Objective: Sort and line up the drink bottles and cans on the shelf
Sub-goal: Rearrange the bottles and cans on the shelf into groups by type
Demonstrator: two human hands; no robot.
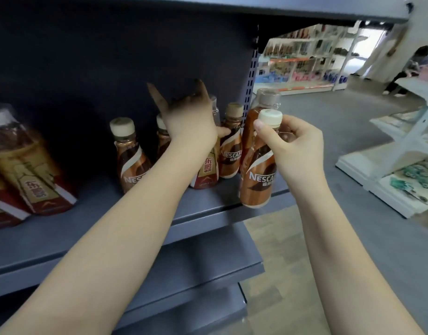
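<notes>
While our right hand [297,151] is gripping a Nescafé bottle [256,170] by its neck, our left hand [191,119] is reaching, fingers spread, over bottles on the shelf [87,228].

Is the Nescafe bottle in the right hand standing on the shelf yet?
No, the right hand holds the Nescafe bottle by its neck, off the shelf.

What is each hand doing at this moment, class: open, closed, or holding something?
Left hand: fingers spread, thumb against a red-and-gold bottle; a grip cannot be told.
Right hand: closed around the neck of a Nescafe bottle.
</notes>
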